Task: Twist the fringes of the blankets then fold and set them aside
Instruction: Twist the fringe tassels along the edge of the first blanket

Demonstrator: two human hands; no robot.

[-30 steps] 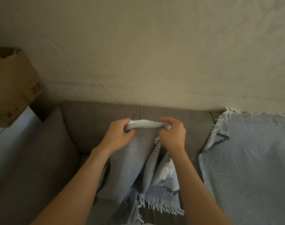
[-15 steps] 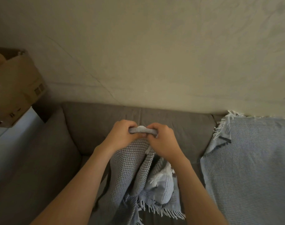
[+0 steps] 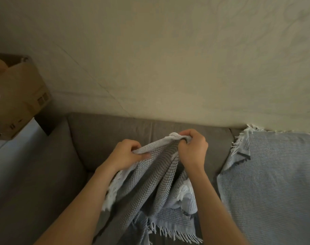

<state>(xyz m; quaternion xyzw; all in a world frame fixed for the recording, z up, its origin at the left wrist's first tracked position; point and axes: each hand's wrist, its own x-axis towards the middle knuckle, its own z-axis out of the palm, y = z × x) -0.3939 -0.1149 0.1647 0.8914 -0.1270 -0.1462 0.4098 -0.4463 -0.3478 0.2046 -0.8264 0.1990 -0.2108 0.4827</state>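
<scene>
My left hand and my right hand are both curled on the top edge of one grey waffle blanket, thumbs and fingers pinching the cloth, with the right hand a little higher than the left. I count two hands and two blankets. The one I hold hangs down from my fingers between my forearms, its fringe far below my right wrist, and the second blanket lies spread on the sofa, right of my right hand, not touching it.
</scene>
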